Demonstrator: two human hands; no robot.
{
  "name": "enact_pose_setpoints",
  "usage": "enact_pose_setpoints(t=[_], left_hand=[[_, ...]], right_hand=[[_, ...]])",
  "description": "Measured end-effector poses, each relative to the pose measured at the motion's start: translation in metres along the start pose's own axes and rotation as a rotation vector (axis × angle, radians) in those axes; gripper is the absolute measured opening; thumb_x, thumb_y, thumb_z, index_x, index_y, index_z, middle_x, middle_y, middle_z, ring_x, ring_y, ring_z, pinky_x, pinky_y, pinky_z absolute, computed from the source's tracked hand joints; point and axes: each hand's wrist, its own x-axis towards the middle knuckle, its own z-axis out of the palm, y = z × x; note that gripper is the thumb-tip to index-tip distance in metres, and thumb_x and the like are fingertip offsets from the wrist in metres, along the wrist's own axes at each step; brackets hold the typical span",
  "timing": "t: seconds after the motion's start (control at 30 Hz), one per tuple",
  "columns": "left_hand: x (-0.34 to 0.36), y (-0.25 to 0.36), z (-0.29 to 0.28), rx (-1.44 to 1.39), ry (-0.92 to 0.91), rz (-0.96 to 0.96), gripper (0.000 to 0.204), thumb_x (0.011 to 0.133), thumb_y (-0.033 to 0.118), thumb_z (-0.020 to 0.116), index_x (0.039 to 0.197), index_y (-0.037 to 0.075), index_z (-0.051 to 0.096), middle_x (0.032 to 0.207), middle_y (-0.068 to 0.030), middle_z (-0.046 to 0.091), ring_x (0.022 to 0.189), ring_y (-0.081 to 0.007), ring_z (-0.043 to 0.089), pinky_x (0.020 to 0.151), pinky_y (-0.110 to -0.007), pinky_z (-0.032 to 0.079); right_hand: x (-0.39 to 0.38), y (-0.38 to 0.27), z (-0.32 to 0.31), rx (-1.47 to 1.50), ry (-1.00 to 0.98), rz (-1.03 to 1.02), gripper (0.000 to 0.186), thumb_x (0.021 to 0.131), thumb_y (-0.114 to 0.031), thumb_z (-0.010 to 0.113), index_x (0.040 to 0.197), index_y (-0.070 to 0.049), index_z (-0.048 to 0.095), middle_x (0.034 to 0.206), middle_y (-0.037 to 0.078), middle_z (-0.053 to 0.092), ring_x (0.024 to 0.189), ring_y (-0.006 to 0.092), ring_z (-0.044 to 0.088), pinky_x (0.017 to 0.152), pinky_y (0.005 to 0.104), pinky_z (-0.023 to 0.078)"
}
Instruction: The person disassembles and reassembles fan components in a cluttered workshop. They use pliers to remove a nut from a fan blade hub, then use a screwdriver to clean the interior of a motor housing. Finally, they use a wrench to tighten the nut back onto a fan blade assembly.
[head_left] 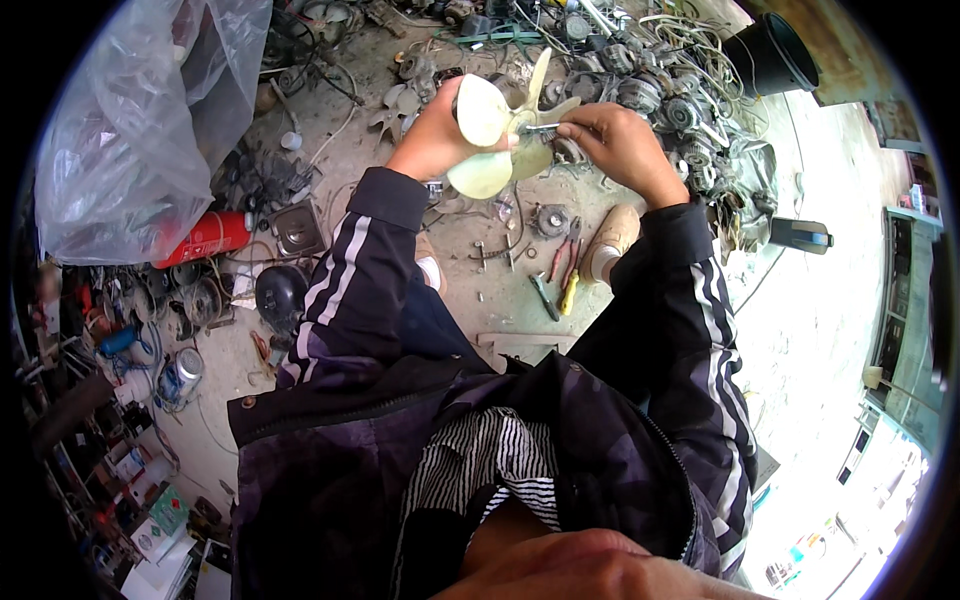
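A pale yellow plastic fan blade (482, 112) is held up in front of me. My left hand (435, 135) grips it from the left, fingers partly hidden behind the blades. At its hub, my right hand (618, 148) pinches a thin silvery metal piece (543, 127), whose exact kind I cannot make out. On the floor between my feet lie red-handled pliers (566, 258), a yellow-handled tool (570, 294) and a tool with a greenish handle (545, 298). Near them are a small motor part (550, 220) and a metal bracket-like piece (492, 256).
Piled motors and wires (640, 95) cover the floor ahead, beside a black bucket (770, 58). At the left hangs a clear plastic bag (130, 130), above a red cylinder (212, 238), a square metal box (298, 229) and a black rounded object (284, 298).
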Motion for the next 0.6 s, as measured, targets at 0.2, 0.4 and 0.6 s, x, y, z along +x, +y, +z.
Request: enact_pose_setpoints(t=[0.2,0.4,0.6], left_hand=[[0.004,0.002,0.003,-0.64,0.061,-0.171,0.049,0.078,0.023,0.08,0.116,0.002,0.058,0.108,-0.0061,0.065,0.097,-0.0132,0.062,0.086,-0.028,0.05],[0.008,-0.006,0.009,-0.738,0.078,-0.177,0.05,0.078,0.025,0.079,0.117,0.002,0.057,0.109,-0.0056,0.065,0.1,-0.0137,0.061,0.085,-0.029,0.049],[0.008,-0.006,0.017,-0.694,0.116,-0.15,0.048,0.079,0.023,0.079,0.116,0.002,0.057,0.109,-0.0055,0.064,0.099,-0.0143,0.061,0.085,-0.029,0.049]], right_hand=[[0.002,0.0,-0.002,0.749,-0.188,0.336,0.029,0.1,-0.03,0.048,0.099,-0.006,0.064,0.076,-0.001,0.064,0.064,0.0061,0.052,0.059,0.0207,0.039],[0.003,-0.019,0.006,1.097,-0.318,0.415,0.028,0.102,-0.029,0.042,0.101,-0.006,0.059,0.079,0.0,0.064,0.062,0.0025,0.049,0.053,0.0174,0.035],[0.002,-0.027,0.016,1.156,-0.311,0.462,0.028,0.102,-0.03,0.044,0.101,-0.006,0.059,0.081,0.001,0.065,0.064,0.004,0.051,0.055,0.018,0.038]])
